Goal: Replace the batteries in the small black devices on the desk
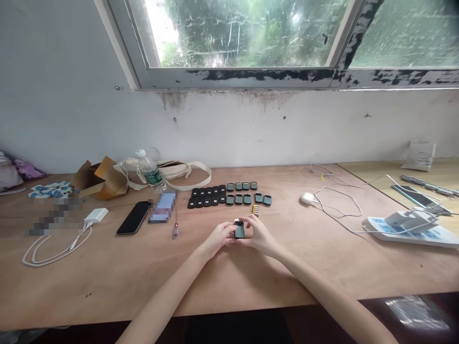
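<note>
Both hands, left hand [219, 237] and right hand [258, 235], fingers clamped on small dark device [239, 231], seemingly screen-up between them.

Left hand [219, 237] and right hand [257, 235] meet, fingers curled inward.

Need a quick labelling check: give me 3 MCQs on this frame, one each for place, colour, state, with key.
1. Where does the phone lie?
A left of the hands
B on the power strip
C on the windowsill

2. Colour of the water bottle cap?
A red
B white
C black

3. How is the small dark device held?
A left hand alone
B lying free
C between both hands

Key: A, it lies on the table left of the hands; B, the cap is white; C, the right hand grips it too.
</note>
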Demonstrator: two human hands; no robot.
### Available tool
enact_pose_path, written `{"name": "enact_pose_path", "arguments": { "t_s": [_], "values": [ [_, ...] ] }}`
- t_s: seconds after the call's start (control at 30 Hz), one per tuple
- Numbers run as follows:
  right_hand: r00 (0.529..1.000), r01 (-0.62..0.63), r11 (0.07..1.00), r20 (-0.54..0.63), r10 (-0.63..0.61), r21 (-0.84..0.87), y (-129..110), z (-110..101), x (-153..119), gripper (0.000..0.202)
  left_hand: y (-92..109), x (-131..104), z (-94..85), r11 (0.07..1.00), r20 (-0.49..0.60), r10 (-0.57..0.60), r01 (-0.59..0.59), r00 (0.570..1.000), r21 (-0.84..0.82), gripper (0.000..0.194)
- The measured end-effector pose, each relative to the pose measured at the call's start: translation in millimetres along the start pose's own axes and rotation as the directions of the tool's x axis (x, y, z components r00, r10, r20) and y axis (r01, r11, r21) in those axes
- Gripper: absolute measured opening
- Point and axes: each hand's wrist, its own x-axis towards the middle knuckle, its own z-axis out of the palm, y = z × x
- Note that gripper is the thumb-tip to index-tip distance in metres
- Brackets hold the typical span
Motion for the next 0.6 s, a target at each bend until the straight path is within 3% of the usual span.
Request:
{"name": "enact_pose_path", "arguments": {
  "t_s": [0.13,0.23,0.33,0.47,0.6],
  "values": [
    [0.998,-0.063,0.997,-0.034,0.062,-0.041,9.2,-17.5,23.4,0.053,1.8,2.1,-4.9,0.994,-0.050,-0.060,0.055,0.997,-0.091,0.032],
    [0.984,-0.133,0.983,-0.138,0.115,-0.126,30.6,-49.7,60.5,0.053,0.7,4.9,-9.8,0.994,-0.106,-0.049,0.039,0.993,-0.100,0.032],
    [0.957,-0.252,0.942,-0.200,0.210,-0.221,60.6,-87.9,101.2,0.056,-0.1,6.9,-12.9,0.997,-0.084,0.012,-0.019,0.996,-0.077,0.027],
    [0.924,-0.375,0.917,-0.133,0.358,-0.136,97.7,-122.6,134.9,0.066,1.4,8.2,-14.0,0.997,-0.076,-0.008,0.002,0.997,-0.073,0.025],
    [0.902,-0.429,0.894,-0.114,0.417,-0.127,122.1,-130.8,146.1,0.063,0.9,10.1,-15.5,0.998,-0.088,-0.033,0.028,0.996,-0.056,0.026]
  ]
}}
